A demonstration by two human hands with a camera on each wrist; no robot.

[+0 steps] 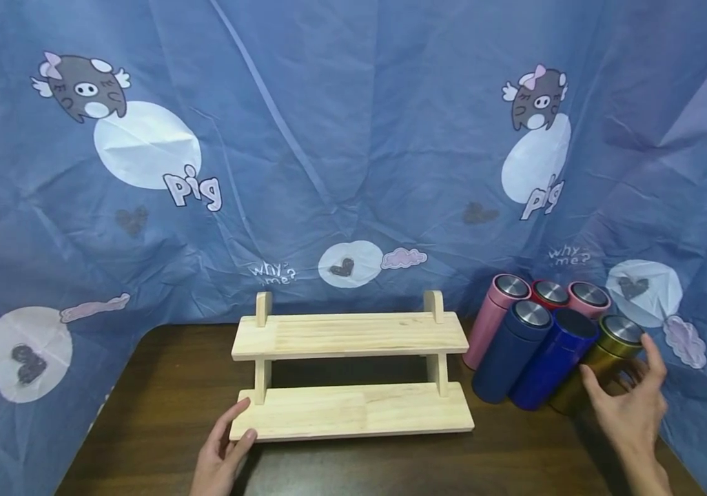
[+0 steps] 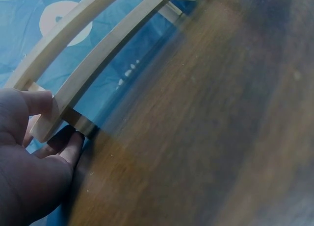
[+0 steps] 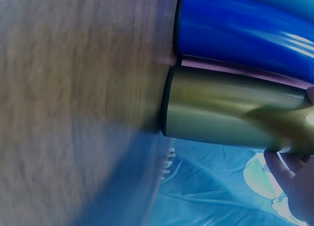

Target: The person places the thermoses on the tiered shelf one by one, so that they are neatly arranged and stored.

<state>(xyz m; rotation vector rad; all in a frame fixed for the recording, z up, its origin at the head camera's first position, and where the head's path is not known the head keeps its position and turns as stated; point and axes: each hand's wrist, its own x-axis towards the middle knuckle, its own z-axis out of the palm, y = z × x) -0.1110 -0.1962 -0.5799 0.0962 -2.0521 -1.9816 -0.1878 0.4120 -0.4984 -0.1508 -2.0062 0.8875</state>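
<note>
- Blue cloth [image 1: 353,138], printed with cartoon pigs, hearts and pale clouds, hangs behind everything, sweeping from nine through twelve to three o'clock in the head view.
- A dark brown wooden table [image 1: 142,399] spreads across the bottom, centred on six o'clock.
- A pale wooden rack [image 1: 360,334] stands on it at six o'clock, its upper plank set behind and above its lower plank [image 1: 353,413].
- Six flasks cluster at four o'clock, near the rack's right end: a pink flask [image 1: 495,318], a navy flask [image 1: 510,357], a bright blue flask [image 1: 554,362], a red flask [image 1: 550,293], a second pink flask [image 1: 589,298] and a gold flask [image 1: 605,357].
- The gold flask is front right of the cluster, just beside the bright blue one. The step in hand looks like taking hold of it while the rack is steadied; the next move seems to call for a secure hold and a lift clear of its neighbours.
- The right hand [image 1: 632,410], at four o'clock, curves around the gold flask's upper part, thumb and fingers parted by about its width and touching opposite sides; how firmly, I cannot tell.
- The left hand [image 1: 222,453], at seven o'clock, pinches the lower plank's left end, thumb at the front edge, a finger at the back.
</note>
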